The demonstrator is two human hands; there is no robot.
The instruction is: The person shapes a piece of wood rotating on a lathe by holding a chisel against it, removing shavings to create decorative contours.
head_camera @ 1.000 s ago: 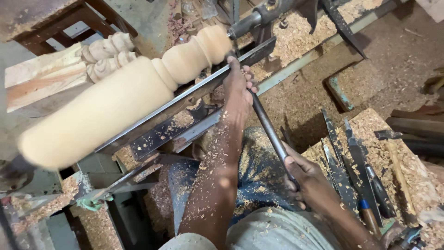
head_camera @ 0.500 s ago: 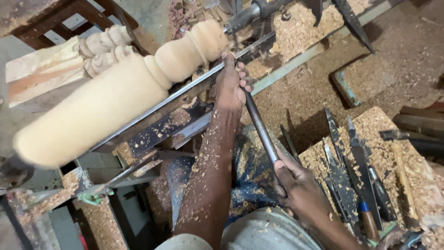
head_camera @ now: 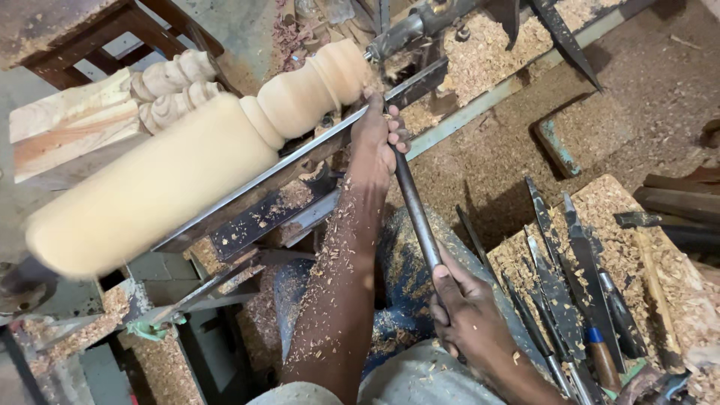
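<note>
Your left hand (head_camera: 379,142) is closed over the forward end of a long, dark steel turning chisel (head_camera: 415,214), pressing it onto the flat metal tool rest (head_camera: 300,161) that runs along the lathe. Your right hand (head_camera: 466,319) is wrapped tightly round the rear of the same chisel, low and close to your body. The chisel's tip meets the pale, rounded wooden spindle (head_camera: 187,165) near its beaded right end, just beside the grey metal tailstock centre (head_camera: 405,28). The spindle lies diagonally across the lathe, its thick plain end blurred at the lower left. Wood shavings cover your left forearm (head_camera: 337,285). A row of spare dark steel chisels (head_camera: 570,277) lies on a shavings-covered wooden block (head_camera: 622,202) to the right, well apart from both hands. Carved pale wooden pieces (head_camera: 169,90) rest beyond the spindle.
</note>
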